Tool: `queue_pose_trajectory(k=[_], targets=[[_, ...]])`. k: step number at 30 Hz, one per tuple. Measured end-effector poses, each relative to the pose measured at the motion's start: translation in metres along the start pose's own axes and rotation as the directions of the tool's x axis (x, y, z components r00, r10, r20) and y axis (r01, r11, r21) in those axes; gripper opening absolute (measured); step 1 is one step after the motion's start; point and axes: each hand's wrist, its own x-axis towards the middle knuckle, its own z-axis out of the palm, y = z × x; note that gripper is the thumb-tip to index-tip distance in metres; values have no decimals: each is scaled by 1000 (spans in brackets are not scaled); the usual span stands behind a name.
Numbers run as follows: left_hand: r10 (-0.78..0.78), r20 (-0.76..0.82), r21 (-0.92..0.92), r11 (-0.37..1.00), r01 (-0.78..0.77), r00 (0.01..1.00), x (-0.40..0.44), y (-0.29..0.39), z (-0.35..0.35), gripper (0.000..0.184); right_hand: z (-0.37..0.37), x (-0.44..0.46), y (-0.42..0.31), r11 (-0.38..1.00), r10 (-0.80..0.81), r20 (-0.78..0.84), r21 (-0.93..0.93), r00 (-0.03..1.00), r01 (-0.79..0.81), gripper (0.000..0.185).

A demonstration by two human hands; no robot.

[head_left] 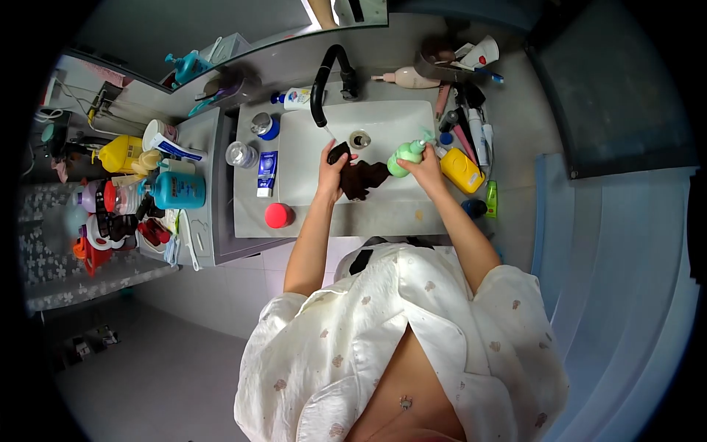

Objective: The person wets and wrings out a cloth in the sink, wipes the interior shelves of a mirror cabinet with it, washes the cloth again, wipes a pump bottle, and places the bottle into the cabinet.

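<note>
Over the near half of the white sink (pixel 298 151), dark brown cloth (pixel 362 178), soft, matte and crumpled, with an uneven, lobed edge trailing right. Gathered at its left end by the left hand (pixel 331 171), pinched between thumb and fingers. Over the sink's right half, a pale green bottle (pixel 405 159), bulging and smooth, tilted, topped with a pump; wrapped closely in the right hand (pixel 423 168). Touching the cloth or just beside it: cannot tell. On the sink's floor, beyond the cloth, a round metallic drain (pixel 359 139).

Rising behind the sink's far edge, a slender black faucet (pixel 318 82), arched over, mouth near the left hand. Left of the sink, a flat blue tube (pixel 267 174) and a clear round jar (pixel 241 155); off its near left corner, a glossy round red container (pixel 278 215). Just right of the sink, a smooth yellow bottle (pixel 462 170) at a slant. Beyond the far edge, a pale pink bottle (pixel 412 77), lying sideways.

Along the sink's near side, a straight rim and a strip of grey counter (pixel 353 219). Room for moving left of the left hand, over smooth white floor; tighter at the right, with the yellow bottle close to the right hand.
</note>
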Motion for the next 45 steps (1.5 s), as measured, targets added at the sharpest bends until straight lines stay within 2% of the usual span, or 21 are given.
queue_pose_trajectory(k=[1, 2, 3, 5, 11, 16, 18, 20, 23, 28, 30, 31, 34, 36, 38, 39, 40, 41, 43, 44, 45], targets=[[11, -30, 14, 1000, -11, 999, 2, -3, -3, 41, -6, -9, 1, 978, -87, -5, -190, 996, 85, 58], [41, -88, 23, 999, -39, 995, 6, -8, -8, 22, -12, -18, 1, 913, -174, 7, -374, 985, 164, 60], [10, -142, 12, 1000, -8, 990, 9, -10, -12, 19, -19, -28, 6, 913, -167, 2, -377, 986, 156, 60], [-28, -256, 29, 999, 37, 966, 9, -10, -10, 34, -34, -48, 16, 781, -317, 42, -556, 947, 286, 65], [-35, -332, 72, 995, 62, 942, 22, -20, -15, 34, -56, -101, 36, 712, -438, -61, -633, 897, 304, 68], [-11, -322, 132, 990, 57, 947, 53, -17, -30, 32, -57, -118, 56, 743, -421, -182, -631, 889, 223, 69], [-1, -340, 22, 1000, 9, 941, 63, -12, -29, 29, -58, -122, 61, 747, -419, -219, -635, 881, 197, 69], [-45, -308, -9, 999, 44, 950, 69, -8, -22, 24, -59, -125, 65, 768, -370, -243, -623, 897, 148, 73], [-8, 5, 192, 981, 7, 1000, 86, -9, -21, 26, -56, -128, 61, 780, -301, -250, -619, 920, 88, 77], [-47, 135, 316, 949, 2, 990, 83, 12, 0, 33, -51, -138, 53, 751, -315, -282, -658, 907, 56, 74], [-38, 238, 543, 834, -101, 970, 97, 11, -5, 32, -50, -152, 42, 746, -314, -305, -665, 899, 35, 70], [-84, 279, 511, 856, -74, 957, 101, 14, -5, 30, -52, -161, 34, 729, -325, -277, -682, 904, 53, 67], [-65, 228, 567, 820, -78, 971, 101, 24, 0, 25, -51, -173, 8, 705, -365, -271, -705, 891, 74, 58], [-52, 217, 526, 847, -72, 975, 97, 27, 2, 22, -48, -172, -12, 698, -395, -294, -713, 870, 76, 54], [-70, 219, 391, 920, -21, 973, 97, 29, 0, 22, -39, -161, -42, 806, -511, -366, -519, 778, 285, 29], [-47, 223, 384, 923, -43, 974, 101, 25, -6, 22, -34, -153, -64, 805, -510, -360, -520, 781, 286, 29], [-45, 215, 379, 924, -41, 976, 105, 22, -11, 22, -29, -141, -91, 806, -587, -166, -214, 793, 552, 17], [-62, 219, 346, 938, -18, 974, 109, 18, -17, 24, -23, -133, -121, 716, -689, 6, 160, 724, 680, 16], [-112, 149, 245, 967, 73, 982, 111, 16, -23, 29, -4, -141, -193, 600, -796, 225, 163, 562, 784, 32], [-85, 86, 177, 982, 69, 993, 112, 13, -27, 26, 3, -134, -216, 425, -890, 328, 343, 317, 838, 34], [-109, 14, 91, 990, 107, 994, 117, 5, -35, 23, 10, -127, -238, 285, -913, 404, 551, 48, 785, 36]])
